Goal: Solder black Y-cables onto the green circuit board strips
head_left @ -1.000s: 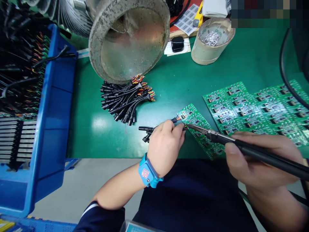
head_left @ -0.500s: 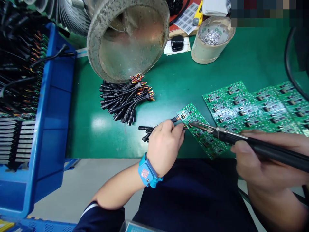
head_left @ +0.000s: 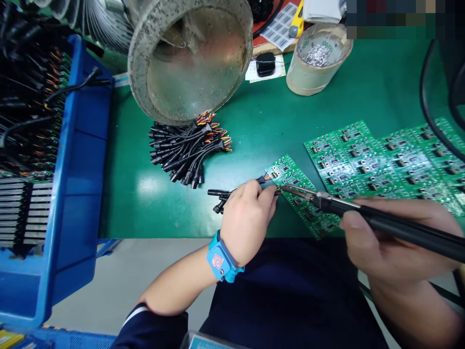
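My left hand [head_left: 247, 218], with a blue wrist strap [head_left: 220, 258], pinches a black cable lead [head_left: 232, 192] and holds its coloured wire ends against the near edge of a green circuit board strip [head_left: 303, 201]. My right hand [head_left: 392, 245] grips a black soldering iron [head_left: 381, 224]. The iron's metal tip [head_left: 286, 188] touches the board right beside my left fingertips.
A bundle of black leads [head_left: 189, 150] lies under a round grey fume hood [head_left: 189, 58]. A larger panel of green boards [head_left: 385, 160] lies to the right. A blue bin [head_left: 82, 160] of cables stands left. A tan pot [head_left: 316, 60] with solder scraps sits at the back.
The soldering iron drew back slightly to the right, then returned so its tip is again at the joint. My left hand has stayed in place with the lead.
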Demonstrator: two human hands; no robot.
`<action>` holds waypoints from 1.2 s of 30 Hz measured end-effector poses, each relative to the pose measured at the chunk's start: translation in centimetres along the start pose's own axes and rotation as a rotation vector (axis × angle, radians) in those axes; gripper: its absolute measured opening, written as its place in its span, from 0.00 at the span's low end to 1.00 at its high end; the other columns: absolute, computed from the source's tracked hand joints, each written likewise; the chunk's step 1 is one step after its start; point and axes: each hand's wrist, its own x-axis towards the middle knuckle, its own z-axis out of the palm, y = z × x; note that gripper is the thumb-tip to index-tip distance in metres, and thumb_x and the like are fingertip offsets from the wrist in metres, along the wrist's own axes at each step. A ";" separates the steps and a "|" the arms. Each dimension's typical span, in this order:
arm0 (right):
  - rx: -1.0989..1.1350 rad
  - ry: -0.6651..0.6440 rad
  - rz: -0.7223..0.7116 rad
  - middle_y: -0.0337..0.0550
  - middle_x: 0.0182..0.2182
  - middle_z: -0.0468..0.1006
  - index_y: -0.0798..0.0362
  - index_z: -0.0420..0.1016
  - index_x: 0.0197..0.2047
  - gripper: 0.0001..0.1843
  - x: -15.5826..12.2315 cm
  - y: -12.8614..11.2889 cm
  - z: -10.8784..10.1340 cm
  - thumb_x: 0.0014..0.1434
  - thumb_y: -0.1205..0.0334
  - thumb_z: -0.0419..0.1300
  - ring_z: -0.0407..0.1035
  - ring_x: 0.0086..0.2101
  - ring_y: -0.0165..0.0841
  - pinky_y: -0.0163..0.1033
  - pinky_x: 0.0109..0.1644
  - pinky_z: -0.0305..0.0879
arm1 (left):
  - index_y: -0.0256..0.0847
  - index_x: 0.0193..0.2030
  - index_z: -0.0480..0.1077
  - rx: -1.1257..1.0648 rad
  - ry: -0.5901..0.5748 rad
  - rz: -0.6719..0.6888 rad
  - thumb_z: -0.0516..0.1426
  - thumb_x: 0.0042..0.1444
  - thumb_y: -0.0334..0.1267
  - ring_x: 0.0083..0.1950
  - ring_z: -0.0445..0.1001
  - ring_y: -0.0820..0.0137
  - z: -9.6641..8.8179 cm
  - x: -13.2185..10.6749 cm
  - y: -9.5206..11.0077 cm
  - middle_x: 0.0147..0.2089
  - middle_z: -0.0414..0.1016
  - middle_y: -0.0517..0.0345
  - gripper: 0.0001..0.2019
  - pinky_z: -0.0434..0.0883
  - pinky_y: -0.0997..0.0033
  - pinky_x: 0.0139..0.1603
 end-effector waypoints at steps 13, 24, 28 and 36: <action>-0.023 0.026 0.025 0.33 0.14 0.65 0.49 0.74 0.37 0.12 0.3 0.3 0.1 0.46 0.58 0.65 0.65 0.18 0.32 0.39 0.18 0.63 | 0.39 0.46 0.70 -0.005 -0.001 0.004 0.51 0.62 0.37 0.31 0.63 0.70 0.0 0.0 0.0 0.31 0.64 0.56 0.11 0.66 0.69 0.32; 0.130 -0.069 -0.007 0.28 0.11 0.59 0.50 0.72 0.40 0.14 0.7 0.0 0.5 0.47 0.66 0.63 0.64 0.17 0.31 0.38 0.19 0.63 | 0.38 0.47 0.70 -0.125 0.023 -0.012 0.52 0.61 0.36 0.35 0.66 0.69 0.3 -0.1 -0.3 0.34 0.66 0.55 0.11 0.67 0.67 0.38; 0.136 -0.086 0.027 0.32 0.16 0.66 0.51 0.72 0.41 0.15 0.5 -0.1 0.3 0.47 0.66 0.64 0.67 0.20 0.31 0.37 0.21 0.66 | 0.39 0.48 0.70 -0.137 0.003 -0.012 0.52 0.61 0.36 0.35 0.66 0.69 0.3 -0.1 -0.4 0.34 0.66 0.55 0.11 0.67 0.68 0.38; 0.118 -0.114 0.046 0.39 0.27 0.74 0.52 0.73 0.38 0.14 -0.1 0.1 0.3 0.46 0.64 0.65 0.72 0.26 0.32 0.38 0.27 0.72 | 0.39 0.48 0.70 -0.134 -0.017 -0.024 0.52 0.61 0.37 0.34 0.66 0.70 0.2 0.0 -0.4 0.33 0.65 0.55 0.12 0.68 0.68 0.37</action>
